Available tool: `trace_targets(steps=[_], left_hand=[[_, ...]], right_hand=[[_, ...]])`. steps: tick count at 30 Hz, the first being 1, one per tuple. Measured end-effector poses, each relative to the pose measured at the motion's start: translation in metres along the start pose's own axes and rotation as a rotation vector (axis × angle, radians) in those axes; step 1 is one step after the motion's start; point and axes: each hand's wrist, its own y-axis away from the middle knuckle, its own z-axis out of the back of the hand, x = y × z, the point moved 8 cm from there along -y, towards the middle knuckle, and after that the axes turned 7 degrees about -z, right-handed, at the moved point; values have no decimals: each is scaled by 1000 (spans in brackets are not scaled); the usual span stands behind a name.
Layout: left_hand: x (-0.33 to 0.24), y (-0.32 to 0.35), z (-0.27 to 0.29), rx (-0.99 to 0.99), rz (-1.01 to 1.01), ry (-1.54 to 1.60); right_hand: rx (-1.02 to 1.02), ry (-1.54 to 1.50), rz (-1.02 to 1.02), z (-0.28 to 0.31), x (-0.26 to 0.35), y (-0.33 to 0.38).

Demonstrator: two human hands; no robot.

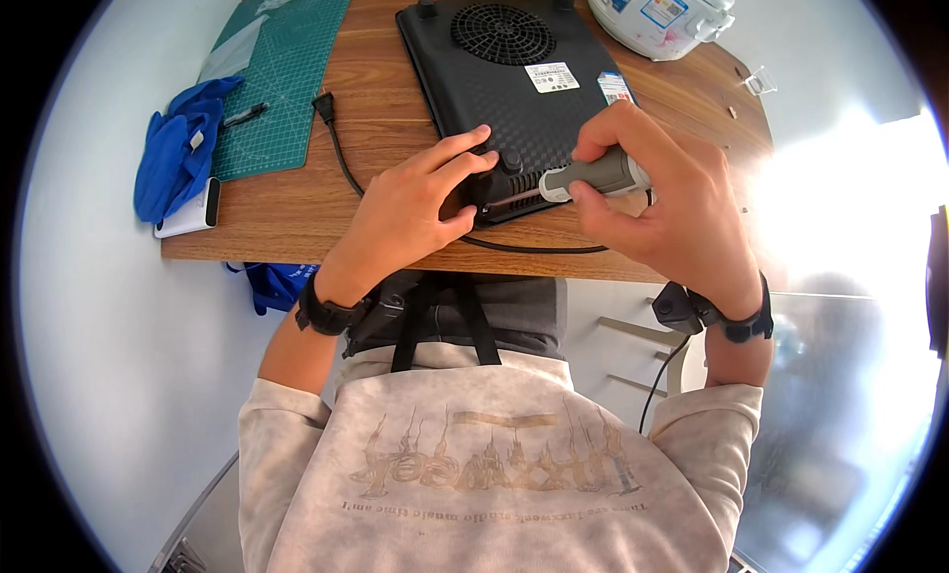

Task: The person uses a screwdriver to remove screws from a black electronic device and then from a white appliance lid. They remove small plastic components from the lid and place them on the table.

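A black induction cooker lies underside up on the table, its round fan grille at the far end. My right hand is closed round the grey handle of a screwdriver. The screwdriver's shaft slants left and down to the cooker's near left corner, beside the vent slots. Around that corner is my left hand, its fingers stretched apart and touching the casing. Its thumb is close to the screwdriver's tip. What the tip touches is too small to make out.
A black power cord with a plug runs left of the cooker and along the table's near edge. A green cutting mat, a blue cloth bag and a white power bank lie left. A white rice cooker stands far right.
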Motion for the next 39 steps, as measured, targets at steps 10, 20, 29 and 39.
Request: trace_targets(steps=[10, 20, 29, 39], left_hand=[[-1, -1, -2, -44, -36, 6], [-1, -1, -2, -40, -39, 7], [-1, 0, -1, -43, -41, -4], [1, 0, -1, -40, -32, -9]], right_hand=[[-25, -29, 3, 1, -11, 2], [-36, -63, -34, 3, -21, 3], [-30, -102, -56, 2, -24, 6], [-28, -128, -68, 1, -25, 6]])
